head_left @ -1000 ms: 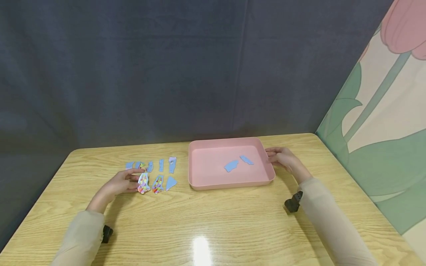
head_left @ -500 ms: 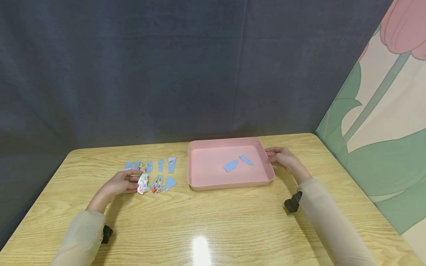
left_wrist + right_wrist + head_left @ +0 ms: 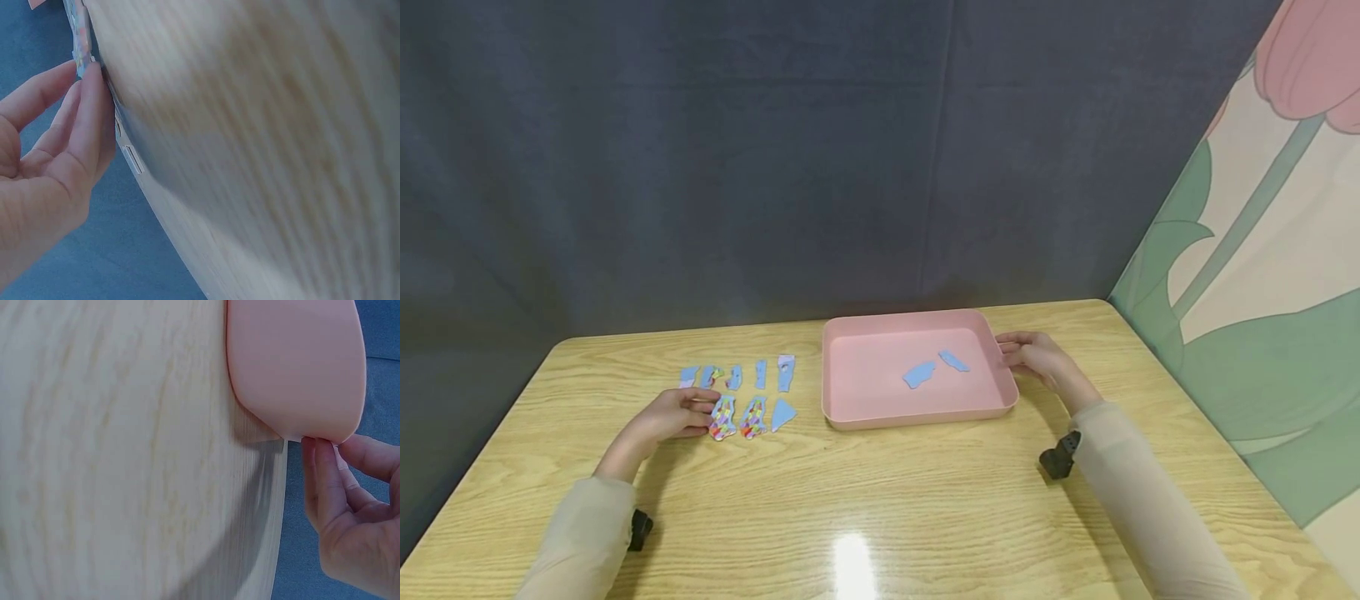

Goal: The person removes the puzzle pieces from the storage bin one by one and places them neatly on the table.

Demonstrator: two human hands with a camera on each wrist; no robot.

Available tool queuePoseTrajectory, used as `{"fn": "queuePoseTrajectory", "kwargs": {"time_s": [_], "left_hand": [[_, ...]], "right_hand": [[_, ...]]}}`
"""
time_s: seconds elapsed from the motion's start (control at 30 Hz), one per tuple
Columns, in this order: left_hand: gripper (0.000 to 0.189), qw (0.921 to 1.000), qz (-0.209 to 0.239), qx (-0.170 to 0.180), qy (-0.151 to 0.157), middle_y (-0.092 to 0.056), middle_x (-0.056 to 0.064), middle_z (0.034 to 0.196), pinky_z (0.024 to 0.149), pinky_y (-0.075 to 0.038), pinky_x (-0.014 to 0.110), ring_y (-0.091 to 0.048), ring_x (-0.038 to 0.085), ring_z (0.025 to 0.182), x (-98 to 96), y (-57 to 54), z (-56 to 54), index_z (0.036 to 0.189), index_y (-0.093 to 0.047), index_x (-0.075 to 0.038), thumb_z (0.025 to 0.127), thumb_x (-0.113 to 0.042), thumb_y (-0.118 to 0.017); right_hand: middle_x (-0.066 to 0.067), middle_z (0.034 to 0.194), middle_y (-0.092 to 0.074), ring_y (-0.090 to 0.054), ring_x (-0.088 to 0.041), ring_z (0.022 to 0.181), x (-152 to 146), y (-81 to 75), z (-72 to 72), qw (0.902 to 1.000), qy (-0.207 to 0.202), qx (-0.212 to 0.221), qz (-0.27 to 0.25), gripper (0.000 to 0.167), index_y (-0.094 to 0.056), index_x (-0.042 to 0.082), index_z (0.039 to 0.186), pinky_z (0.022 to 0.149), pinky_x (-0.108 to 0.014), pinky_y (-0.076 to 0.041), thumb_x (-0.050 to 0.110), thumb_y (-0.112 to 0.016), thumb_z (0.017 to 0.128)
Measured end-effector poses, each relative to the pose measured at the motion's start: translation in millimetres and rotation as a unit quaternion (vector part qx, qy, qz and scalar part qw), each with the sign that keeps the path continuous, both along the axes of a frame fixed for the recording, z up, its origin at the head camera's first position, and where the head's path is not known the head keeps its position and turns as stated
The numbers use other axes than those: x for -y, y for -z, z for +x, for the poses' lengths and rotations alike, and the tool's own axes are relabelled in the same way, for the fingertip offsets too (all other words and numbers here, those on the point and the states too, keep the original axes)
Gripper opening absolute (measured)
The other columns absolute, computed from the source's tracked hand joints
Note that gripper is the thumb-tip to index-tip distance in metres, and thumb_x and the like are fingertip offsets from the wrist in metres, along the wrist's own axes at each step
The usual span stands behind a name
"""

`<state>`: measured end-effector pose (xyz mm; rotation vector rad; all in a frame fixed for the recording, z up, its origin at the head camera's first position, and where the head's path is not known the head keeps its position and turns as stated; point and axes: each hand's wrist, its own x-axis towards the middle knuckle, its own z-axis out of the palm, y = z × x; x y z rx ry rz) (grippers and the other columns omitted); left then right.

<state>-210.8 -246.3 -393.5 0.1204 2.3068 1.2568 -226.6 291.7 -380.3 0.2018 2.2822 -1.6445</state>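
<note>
My left hand [image 3: 673, 414] is at a colourful patterned puzzle piece [image 3: 723, 418] on the left of the table; in the left wrist view, thumb and fingertips pinch the end of this piece [image 3: 82, 37]. A similar patterned piece [image 3: 754, 417] and a blue triangular piece [image 3: 783, 413] lie to its right. Far right, my right hand [image 3: 1037, 354] touches the outer right side of a pink tray [image 3: 880, 421]. The right wrist view has the fingertips of this hand [image 3: 356, 512] against the tray's edge, fingers fairly straight. Two blue pieces [image 3: 919, 374] [image 3: 953, 361] lie in the tray.
Behind the patterned pieces runs a row of several mostly blue pieces, including a blue strip [image 3: 761, 375] and one with a pale end [image 3: 786, 372]. A dark curtain [image 3: 775, 167] hangs beyond the wooden table [image 3: 760, 517]. A flowered panel [image 3: 1285, 292] borders the right.
The piece at my left hand has gone from shiny and tilted to flatter, its glare fading. The left fingertips have lowered slightly. My right hand stays against the tray.
</note>
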Motion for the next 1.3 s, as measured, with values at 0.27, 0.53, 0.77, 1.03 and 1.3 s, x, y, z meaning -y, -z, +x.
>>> {"fn": "queuePoseTrajectory", "kwargs": {"time_s": [0.27,0.53,0.77,1.03,1.3], "left_hand": [[0.051,0.9998,0.009,-0.013,-0.015,-0.049,0.034,0.127,0.088,-0.056,0.035,-0.061,0.021,0.106,0.5,1.2,1.4,0.138,-0.032,0.016,0.094,0.0,-0.052],[0.048,0.9973,0.015,-0.066,-0.028,-0.046,0.032,0.134,0.094,-0.054,0.038,-0.058,0.034,0.114,-17.3,-6.2,3.7,0.139,-0.036,0.011,0.097,-0.008,-0.051],[0.052,0.9951,0.041,-0.087,-0.02,-0.046,0.03,0.134,0.096,-0.053,0.04,-0.055,0.036,0.115,-44.4,-11.4,2.7,0.141,-0.036,0.009,0.095,-0.009,-0.052],[0.05,0.9924,0.077,-0.092,-0.027,-0.044,0.029,0.137,0.1,-0.051,0.042,-0.052,0.041,0.12,-82.1,-19.6,-2.7,0.142,-0.036,0.006,0.095,-0.008,-0.049],[0.048,0.987,0.115,-0.104,-0.041,-0.048,0.028,0.135,0.099,-0.052,0.04,-0.052,0.039,0.12,-126.0,-19.1,-8.3,0.14,-0.04,0.005,0.094,-0.006,-0.05]], "right_hand": [[-0.033,0.143,-0.038,-0.06,0.002,0.088,1,-1.3,0.9,1.0,-0.003,0.002,0.005,0.057,-0.027,-0.013,0.144,0.083,-0.017,-0.055,-0.003,-0.049,0.093],[-0.032,0.142,-0.039,-0.059,0.002,0.088,1,0.4,-0.4,0.9999,0.005,0.006,0.012,0.056,-0.028,-0.011,0.144,0.083,-0.016,-0.055,-0.003,-0.048,0.092],[-0.029,0.141,-0.042,-0.059,0.002,0.087,0,-0.6,-1.0,0.9998,0.007,0.008,0.016,0.056,-0.029,-0.011,0.143,0.083,-0.016,-0.054,-0.002,-0.05,0.092],[-0.029,0.139,-0.044,-0.059,0.003,0.086,1,-3.0,-0.2,0.9999,0.004,0.006,0.011,0.056,-0.028,-0.012,0.144,0.083,-0.016,-0.054,-0.002,-0.05,0.093],[-0.031,0.141,-0.041,-0.06,0.003,0.087,0,-1.8,-0.6,1.0,0.0,0.004,0.007,0.056,-0.028,-0.013,0.143,0.083,-0.017,-0.055,-0.003,-0.05,0.093]]}}
